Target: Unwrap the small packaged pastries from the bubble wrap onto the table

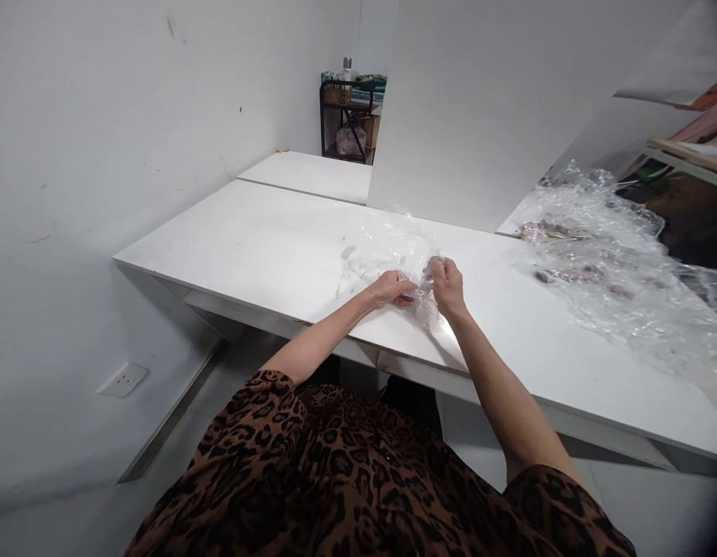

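Note:
A clear plastic bag (393, 240) lies crumpled on the white table, its body spread out beyond my hands. My left hand (394, 288) is closed on its gathered part, with thumb and fingers pinched together. Just to the right, my right hand (446, 282) grips the same plastic in curled fingers. A loose end of the bag hangs below, between my wrists. Small dark bits or marks show through or beside the plastic on the left; I cannot tell what they are.
A large heap of clear plastic bags (613, 263), some with small items inside, covers the right of the white table (230, 247). A tall white panel (462, 108) stands at the table's back. Behind it is a black shelf rack (347, 108) with boxes. A wall socket (124, 380) sits low at left.

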`<state>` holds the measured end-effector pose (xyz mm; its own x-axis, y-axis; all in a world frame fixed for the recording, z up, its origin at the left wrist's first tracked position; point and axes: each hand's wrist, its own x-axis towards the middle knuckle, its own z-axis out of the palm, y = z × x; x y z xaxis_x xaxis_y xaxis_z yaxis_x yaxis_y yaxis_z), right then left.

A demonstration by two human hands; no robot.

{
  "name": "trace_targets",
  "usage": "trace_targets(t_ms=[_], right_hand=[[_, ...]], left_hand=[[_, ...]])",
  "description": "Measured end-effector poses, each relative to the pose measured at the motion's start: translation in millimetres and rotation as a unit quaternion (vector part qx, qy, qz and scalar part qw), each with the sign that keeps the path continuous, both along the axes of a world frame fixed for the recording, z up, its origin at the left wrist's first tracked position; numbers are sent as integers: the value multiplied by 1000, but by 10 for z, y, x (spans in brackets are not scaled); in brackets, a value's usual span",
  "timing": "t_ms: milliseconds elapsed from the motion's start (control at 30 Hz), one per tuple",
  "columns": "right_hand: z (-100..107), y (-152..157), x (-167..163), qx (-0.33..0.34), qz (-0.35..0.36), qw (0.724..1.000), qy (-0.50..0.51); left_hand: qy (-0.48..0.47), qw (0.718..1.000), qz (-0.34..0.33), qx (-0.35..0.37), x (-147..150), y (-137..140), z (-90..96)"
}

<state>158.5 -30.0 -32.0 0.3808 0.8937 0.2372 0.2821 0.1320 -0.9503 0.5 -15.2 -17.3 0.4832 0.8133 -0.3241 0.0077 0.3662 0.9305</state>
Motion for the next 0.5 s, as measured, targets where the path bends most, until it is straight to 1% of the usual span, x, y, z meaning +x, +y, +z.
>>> trace_targets(t_ms=[33, 67, 133, 200, 300, 367, 433, 500], right_hand=[[-6, 14, 23, 3, -4, 997, 74], [-12, 28, 52, -3, -4, 989, 149], [-23, 52, 121, -30, 8, 960, 278], [-38, 62, 184, -55, 38, 931, 360], [-75, 56, 245, -76, 92, 898, 422], [-101, 54, 263, -84, 113, 887, 440], [-123, 65, 273, -87, 116, 883, 446], [-140, 90, 278, -82, 115, 885, 444]], left_hand=[[5, 1000, 15, 1, -24, 7, 21], [-5, 999, 35, -4, -51, 16, 42], [-58, 995, 71, -34, -99, 41, 82], [-126, 983, 101, -88, -126, 77, 116], [-182, 958, 150, -163, -114, 139, 150], [-182, 953, 159, -180, -86, 170, 159], [-161, 965, 123, -167, -54, 183, 162], [-107, 983, 77, -127, -19, 178, 164]])
